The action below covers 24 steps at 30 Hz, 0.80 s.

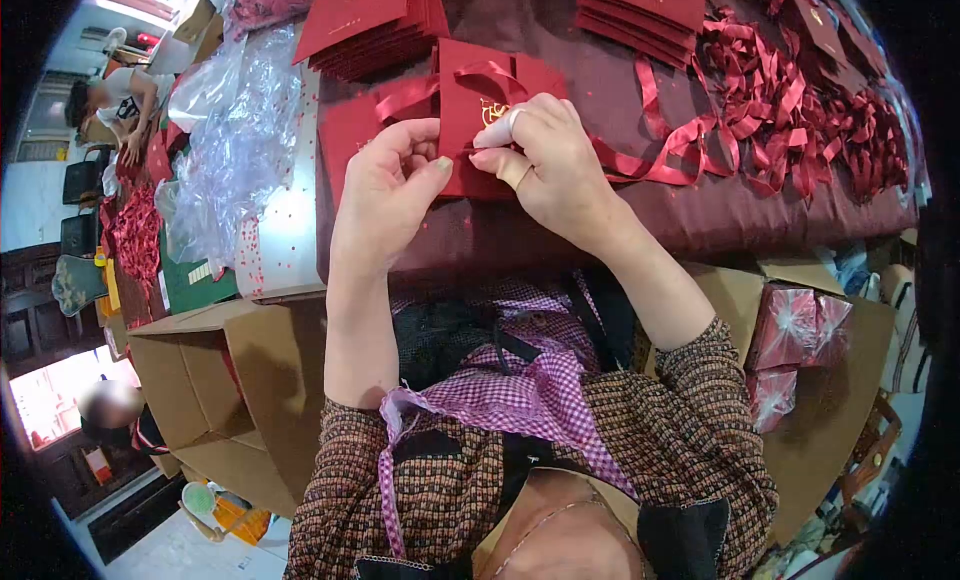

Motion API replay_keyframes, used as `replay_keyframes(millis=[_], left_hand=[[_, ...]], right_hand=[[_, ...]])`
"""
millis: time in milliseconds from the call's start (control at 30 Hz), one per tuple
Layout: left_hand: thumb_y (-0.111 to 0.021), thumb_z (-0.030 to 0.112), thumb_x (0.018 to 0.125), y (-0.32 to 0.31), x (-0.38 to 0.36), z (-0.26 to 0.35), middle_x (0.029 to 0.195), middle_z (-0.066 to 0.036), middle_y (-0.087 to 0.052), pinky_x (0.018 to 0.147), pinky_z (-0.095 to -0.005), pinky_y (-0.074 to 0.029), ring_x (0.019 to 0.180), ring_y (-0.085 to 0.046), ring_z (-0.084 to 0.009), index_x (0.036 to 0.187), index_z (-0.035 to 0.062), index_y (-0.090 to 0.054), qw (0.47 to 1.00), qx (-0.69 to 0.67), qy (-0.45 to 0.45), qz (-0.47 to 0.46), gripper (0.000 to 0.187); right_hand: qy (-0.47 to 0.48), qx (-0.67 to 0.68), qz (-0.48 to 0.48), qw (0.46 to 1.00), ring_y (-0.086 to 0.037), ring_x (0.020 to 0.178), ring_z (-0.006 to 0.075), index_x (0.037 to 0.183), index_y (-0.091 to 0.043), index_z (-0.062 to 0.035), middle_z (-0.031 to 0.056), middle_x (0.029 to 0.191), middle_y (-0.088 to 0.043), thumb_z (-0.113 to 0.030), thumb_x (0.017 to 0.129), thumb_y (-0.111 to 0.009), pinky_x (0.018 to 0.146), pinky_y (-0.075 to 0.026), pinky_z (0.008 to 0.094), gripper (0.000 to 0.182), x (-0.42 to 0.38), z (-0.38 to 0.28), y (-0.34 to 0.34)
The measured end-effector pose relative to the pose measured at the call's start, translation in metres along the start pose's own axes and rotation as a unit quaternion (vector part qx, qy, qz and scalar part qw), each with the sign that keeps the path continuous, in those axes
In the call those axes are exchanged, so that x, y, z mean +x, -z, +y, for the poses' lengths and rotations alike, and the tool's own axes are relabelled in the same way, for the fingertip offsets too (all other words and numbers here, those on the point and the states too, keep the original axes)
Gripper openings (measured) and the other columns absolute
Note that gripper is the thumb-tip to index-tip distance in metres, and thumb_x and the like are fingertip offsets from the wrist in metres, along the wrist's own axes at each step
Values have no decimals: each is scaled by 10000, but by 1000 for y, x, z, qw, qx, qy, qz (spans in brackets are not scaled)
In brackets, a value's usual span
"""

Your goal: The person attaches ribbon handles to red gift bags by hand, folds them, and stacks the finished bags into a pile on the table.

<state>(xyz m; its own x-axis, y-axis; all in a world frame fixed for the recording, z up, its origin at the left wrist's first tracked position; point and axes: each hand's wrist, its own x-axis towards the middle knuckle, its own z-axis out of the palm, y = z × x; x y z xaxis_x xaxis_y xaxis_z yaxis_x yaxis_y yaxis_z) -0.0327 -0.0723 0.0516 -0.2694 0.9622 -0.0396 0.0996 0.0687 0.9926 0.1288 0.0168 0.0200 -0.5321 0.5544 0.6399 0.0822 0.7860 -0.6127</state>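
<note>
A red card with a gold emblem stands between my hands, with a red ribbon loop near its top. My left hand is at its left edge, fingers curled and thumb pointing to the card; whether it grips anything is unclear. My right hand, with a white covering on one finger, pinches at the card's lower right; the small thing between its fingertips is hidden. More red card pieces lie under and beside it on the dark red cloth. A red ribbon runs off to the right.
Stacks of red cards lie at the back. A heap of red ribbons is at the right, clear plastic at the left. Open cardboard boxes flank me; one holds wrapped red packs. Two other people are at the left.
</note>
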Motion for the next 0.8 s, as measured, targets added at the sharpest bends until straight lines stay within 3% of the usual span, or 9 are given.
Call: replay_keyframes(millis=[400,567,733,800], left_hand=[[-616,-46,787,-13,-4,5,841,15,-558,657,-191,-428,710,-470,-44,1045,-37,-604,998,37,-42,20,258],[-611,-56,761,-24,-4,-5,836,-44,-597,654,-228,-454,696,-508,-80,1025,-36,-608,987,111,-97,62,265],[-578,-62,767,-24,-9,9,842,-91,-609,676,-261,-477,730,-572,-133,983,-34,-615,992,116,-33,38,221],[-576,-54,777,-31,-7,1,822,-84,-599,668,-252,-468,720,-559,-119,977,-43,-616,978,148,-141,43,204]], right_hand=[[35,-75,-19,996,-523,758,262,767,-572,-50,71,741,-574,-62,703,-698,713,-394,361,142,9,-13,13],[103,-210,-72,969,-526,749,269,739,-530,-50,94,728,-557,-56,695,-650,724,-408,376,128,17,-24,17],[85,-189,-90,974,-540,749,279,721,-536,-40,116,718,-578,-63,671,-612,734,-408,381,94,18,-22,22],[75,-182,-105,975,-558,764,284,723,-561,-28,135,724,-608,-86,665,-590,749,-407,385,87,17,-25,23]])
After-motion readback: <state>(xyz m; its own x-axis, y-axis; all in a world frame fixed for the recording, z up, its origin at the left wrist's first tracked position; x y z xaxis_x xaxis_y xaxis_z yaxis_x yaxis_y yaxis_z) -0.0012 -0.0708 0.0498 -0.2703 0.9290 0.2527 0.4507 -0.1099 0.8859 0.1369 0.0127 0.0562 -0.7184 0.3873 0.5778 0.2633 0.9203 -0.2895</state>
